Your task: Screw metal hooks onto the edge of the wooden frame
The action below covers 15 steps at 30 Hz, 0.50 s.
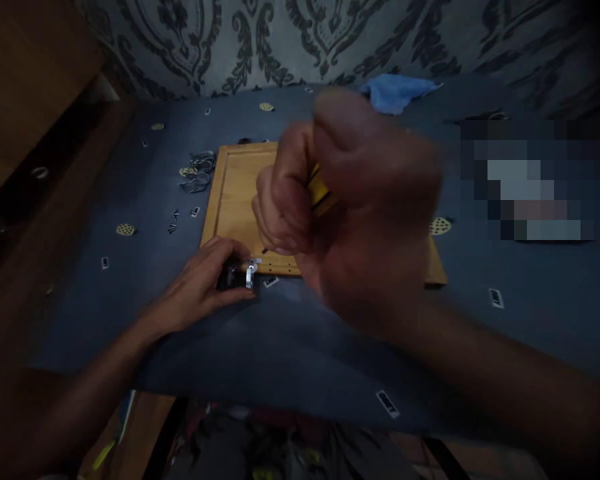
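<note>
My right hand (350,200) is raised close to the camera, blurred, with fingers curled round a yellow and black tool handle (321,191). Below it lies a wooden panel (240,193) on a blue cloth (290,333). My left hand (205,280) rests at the panel's near left corner. Its fingers are closed on a small black and silver metal fitting (247,273) that it presses against the panel's edge. A row of small holes shows along that edge.
A heap of metal wire hooks (200,172) and a few small screws (174,220) lie left of the panel. A light blue rag (395,90) sits at the back by the patterned wall. A wooden cabinet (25,87) stands at the left.
</note>
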{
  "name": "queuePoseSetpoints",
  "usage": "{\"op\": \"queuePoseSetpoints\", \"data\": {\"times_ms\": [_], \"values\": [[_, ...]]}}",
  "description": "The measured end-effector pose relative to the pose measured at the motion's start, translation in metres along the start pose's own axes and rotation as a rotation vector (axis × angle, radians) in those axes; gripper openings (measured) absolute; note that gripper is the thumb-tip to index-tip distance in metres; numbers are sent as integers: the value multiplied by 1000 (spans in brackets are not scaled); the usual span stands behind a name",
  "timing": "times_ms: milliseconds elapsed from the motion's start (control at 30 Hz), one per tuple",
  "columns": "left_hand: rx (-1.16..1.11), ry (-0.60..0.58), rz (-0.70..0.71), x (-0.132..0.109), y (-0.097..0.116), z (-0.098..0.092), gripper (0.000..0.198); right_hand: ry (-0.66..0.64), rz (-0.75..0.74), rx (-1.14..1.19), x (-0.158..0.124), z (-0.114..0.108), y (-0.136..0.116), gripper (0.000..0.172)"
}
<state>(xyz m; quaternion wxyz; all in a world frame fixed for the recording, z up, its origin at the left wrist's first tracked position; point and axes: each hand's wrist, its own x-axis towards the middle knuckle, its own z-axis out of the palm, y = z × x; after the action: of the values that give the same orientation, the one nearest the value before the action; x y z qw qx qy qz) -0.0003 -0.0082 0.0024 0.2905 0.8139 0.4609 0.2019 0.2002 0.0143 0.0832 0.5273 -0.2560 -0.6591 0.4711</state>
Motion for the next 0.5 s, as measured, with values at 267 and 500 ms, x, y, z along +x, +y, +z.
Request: {"op": "queuePoseSetpoints", "data": {"times_ms": [267, 500], "values": [[19, -21, -17, 1, 5, -3, 41, 20, 149, 253, -9, -3, 27, 59], [19, -12, 22, 0, 2, -1, 38, 81, 217, 195, 0, -9, 33, 53]]}}
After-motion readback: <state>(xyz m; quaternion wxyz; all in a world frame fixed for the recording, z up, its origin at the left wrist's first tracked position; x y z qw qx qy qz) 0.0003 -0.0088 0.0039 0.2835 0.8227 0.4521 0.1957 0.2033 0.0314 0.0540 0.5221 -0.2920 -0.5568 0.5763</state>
